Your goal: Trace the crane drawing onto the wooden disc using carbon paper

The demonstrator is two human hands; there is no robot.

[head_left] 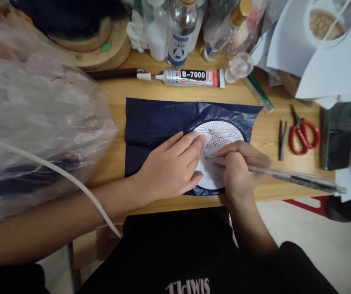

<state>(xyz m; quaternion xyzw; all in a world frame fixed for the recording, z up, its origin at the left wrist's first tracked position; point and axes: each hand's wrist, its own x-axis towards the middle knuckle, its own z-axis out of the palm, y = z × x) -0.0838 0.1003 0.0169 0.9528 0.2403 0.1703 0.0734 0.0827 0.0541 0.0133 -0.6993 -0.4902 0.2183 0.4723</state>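
Note:
My left hand (pixel 175 165) lies flat with its fingers stretched over the left part of a round white paper (pixel 221 132) that bears a black line drawing with scale-like patterns. Beneath the paper is a dark blue sheet (pixel 157 126), creased and shiny near its right end. In my right hand (pixel 241 167) is a slim pen (pixel 294 178), its shaft pointing out to the right. The pen's tip meets the drawing near its middle, close to my left fingertips. Both hands cover parts of the drawing.
A B-7000 glue tube (pixel 194 77) lies beyond the sheet, with bottles (pixel 180 36) behind it. To the right are tweezers (pixel 282 140), red-handled scissors or snips (pixel 304 134) and a dark box-like object (pixel 337 134). A clear plastic bag (pixel 41 106) and white cable (pixel 56 169) occupy the left.

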